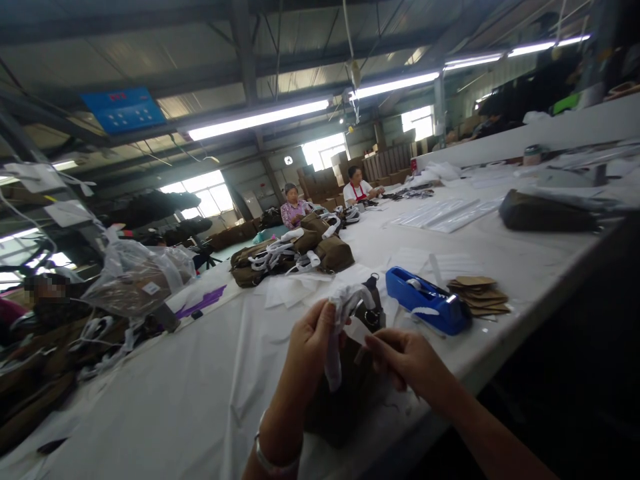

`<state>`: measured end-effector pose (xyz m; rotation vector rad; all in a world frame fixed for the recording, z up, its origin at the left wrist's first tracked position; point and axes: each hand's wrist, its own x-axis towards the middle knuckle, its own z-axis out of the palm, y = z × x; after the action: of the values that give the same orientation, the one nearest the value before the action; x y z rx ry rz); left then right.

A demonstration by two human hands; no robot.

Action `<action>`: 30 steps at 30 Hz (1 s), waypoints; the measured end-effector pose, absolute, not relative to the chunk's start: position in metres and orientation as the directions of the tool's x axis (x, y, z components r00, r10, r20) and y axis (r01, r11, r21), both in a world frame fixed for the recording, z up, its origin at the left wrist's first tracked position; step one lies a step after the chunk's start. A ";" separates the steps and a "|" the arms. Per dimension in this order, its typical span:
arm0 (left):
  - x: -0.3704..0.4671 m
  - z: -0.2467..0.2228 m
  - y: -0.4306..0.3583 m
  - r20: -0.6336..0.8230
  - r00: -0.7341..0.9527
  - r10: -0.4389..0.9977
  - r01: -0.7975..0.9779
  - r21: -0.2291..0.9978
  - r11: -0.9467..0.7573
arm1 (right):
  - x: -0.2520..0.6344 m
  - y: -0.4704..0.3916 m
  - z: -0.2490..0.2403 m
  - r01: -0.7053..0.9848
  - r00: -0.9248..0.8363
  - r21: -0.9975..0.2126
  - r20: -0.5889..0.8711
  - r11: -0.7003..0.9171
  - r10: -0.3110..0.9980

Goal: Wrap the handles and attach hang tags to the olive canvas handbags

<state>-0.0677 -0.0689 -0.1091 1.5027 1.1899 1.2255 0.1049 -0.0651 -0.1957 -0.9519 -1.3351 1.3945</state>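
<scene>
My left hand [311,343] is closed around a white-wrapped strap [334,363] of a dark brown bag [340,413]. The bag stands at the near edge of the table, with metal rings and hardware at its top. Between thumb and fingers, my right hand [407,363] pinches a small white piece [357,331], perhaps paper or tape, beside the strap. Just beyond my hands sits a blue tape dispenser [425,300]. Shadow hides much of the bag's lower part.
Brown paper pieces [479,295] are stacked right of the dispenser. Several brown bags with white-wrapped straps [300,247] lie farther back on the white-covered table [190,373]. Clear plastic sleeves [450,215] and a dark pouch [545,212] are at the right. Two people sit at the far side.
</scene>
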 end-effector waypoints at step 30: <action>-0.061 -0.091 -0.077 0.458 -0.119 0.881 0.160 0.884 -0.438 | 0.142 -0.087 -0.123 -0.107 -0.270 -0.938 0.346 0.329 0.898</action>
<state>-0.0611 -0.0773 -0.0913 1.5776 1.1659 1.6098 0.1420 -0.0866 -0.1233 -0.7531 -1.5148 1.1687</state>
